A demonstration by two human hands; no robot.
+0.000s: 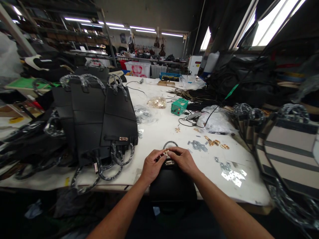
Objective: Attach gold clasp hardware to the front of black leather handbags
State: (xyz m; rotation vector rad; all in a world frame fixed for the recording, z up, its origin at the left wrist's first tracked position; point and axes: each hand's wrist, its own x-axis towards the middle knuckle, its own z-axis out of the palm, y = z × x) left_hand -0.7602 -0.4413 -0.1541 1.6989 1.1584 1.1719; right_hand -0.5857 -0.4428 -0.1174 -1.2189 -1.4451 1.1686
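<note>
A black handbag stands at the near edge of the white table, its wrapped handle arching behind my fingers. My left hand and my right hand meet over the top of the bag. Both pinch at a small gold clasp on its front flap. The fingers of each hand are curled and pressed together around the metal part.
A stack of black handbags with plastic-wrapped handles lies at left. Striped bags crowd the right edge. Gold metal fittings, scraps of clear film, a green box and cables lie across the table.
</note>
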